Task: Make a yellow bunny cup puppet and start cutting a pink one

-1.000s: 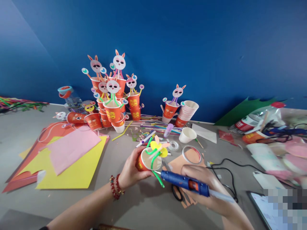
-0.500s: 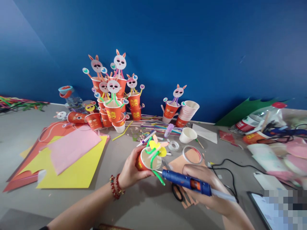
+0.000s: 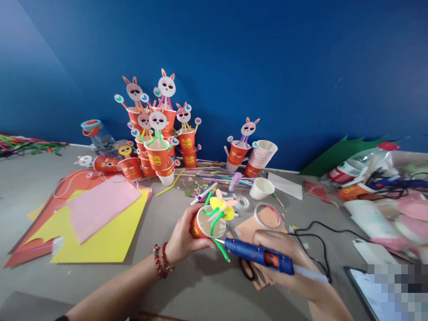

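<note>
Head view: red paper cup with green pipe-cleaner stems (image 3: 203,227), 6 o'clock, above grey bench (image 3: 187,285), left hand (image 3: 182,238) wrapped round its wall. Blue plastic glue gun (image 3: 257,255) at cup's 4 o'clock, clasped by right hand (image 3: 284,249). Probably light, crushable; hold the wall gently.

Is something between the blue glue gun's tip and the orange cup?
Nothing visible. The glue gun has its tip at the rim of the orange cup in the left hand; a green strip hangs just below it.
</note>
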A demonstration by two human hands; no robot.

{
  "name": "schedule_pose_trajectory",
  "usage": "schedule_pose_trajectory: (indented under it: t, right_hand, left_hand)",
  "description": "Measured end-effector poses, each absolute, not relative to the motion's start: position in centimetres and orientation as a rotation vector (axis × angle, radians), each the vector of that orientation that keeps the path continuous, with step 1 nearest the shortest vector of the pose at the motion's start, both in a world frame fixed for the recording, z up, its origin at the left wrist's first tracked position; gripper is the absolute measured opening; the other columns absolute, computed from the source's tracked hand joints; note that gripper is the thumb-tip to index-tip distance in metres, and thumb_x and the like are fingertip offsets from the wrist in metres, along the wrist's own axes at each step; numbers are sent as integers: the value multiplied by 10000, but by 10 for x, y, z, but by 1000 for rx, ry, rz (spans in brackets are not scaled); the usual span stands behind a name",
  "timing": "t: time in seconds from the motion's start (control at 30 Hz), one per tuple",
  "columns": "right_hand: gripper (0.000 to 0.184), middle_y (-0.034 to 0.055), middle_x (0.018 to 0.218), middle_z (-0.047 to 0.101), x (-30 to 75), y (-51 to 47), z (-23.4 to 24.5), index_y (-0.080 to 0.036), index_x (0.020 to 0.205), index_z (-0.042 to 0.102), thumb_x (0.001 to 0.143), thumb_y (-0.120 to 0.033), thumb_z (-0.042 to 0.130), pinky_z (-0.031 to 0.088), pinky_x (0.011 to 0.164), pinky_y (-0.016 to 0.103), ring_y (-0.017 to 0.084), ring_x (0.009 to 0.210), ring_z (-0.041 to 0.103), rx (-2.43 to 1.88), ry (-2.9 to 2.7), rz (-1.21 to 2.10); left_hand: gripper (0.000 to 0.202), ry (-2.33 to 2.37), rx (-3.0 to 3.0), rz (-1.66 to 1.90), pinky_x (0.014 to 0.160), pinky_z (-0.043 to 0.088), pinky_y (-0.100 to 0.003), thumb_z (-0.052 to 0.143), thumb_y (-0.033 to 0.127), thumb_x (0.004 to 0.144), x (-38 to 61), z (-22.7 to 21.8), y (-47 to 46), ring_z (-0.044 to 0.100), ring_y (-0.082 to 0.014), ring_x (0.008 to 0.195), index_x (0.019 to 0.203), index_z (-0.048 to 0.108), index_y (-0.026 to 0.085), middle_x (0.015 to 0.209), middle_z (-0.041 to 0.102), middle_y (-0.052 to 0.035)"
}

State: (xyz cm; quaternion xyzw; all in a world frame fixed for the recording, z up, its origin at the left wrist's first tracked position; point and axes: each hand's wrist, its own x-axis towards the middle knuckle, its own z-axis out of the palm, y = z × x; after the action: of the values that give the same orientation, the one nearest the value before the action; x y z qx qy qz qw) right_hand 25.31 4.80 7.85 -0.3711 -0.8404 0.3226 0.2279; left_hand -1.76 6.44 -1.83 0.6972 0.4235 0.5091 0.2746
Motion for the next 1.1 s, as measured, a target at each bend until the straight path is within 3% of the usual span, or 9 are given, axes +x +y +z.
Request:
schedule_pose_trajectory:
  t: [0.17,0.43,1.1]
  right_hand:
    - [259,-28,611,498,253,47,80,-213,651,416,864,-231,562,322,549,235,131,560,503,-1071,-2342,847]
    - [263,-25,620,504,255,47,82,-212,674,455,910,-284,545,319,540,246,138,558,501,-1026,-2334,887]
    - [259,-21,600,511,254,47,86,-213,663,440,903,-255,525,329,530,238,128,536,491,-1019,-2373,785]
  left_hand:
    - [907,1101,1893,1381,931,550,-429,795,679,611,-17,-18,64,674,-334,1088,1318,479,208,1228,659,-147]
    - [878,1078,1867,1405,925,549,-409,801,652,634,-17,-19,64,674,-319,1081,1323,474,217,1227,655,-135]
    - [855,1130,1888,1439,919,554,-419,745,703,668,-17,-19,65,678,-317,1075,1312,483,204,1206,660,-144]
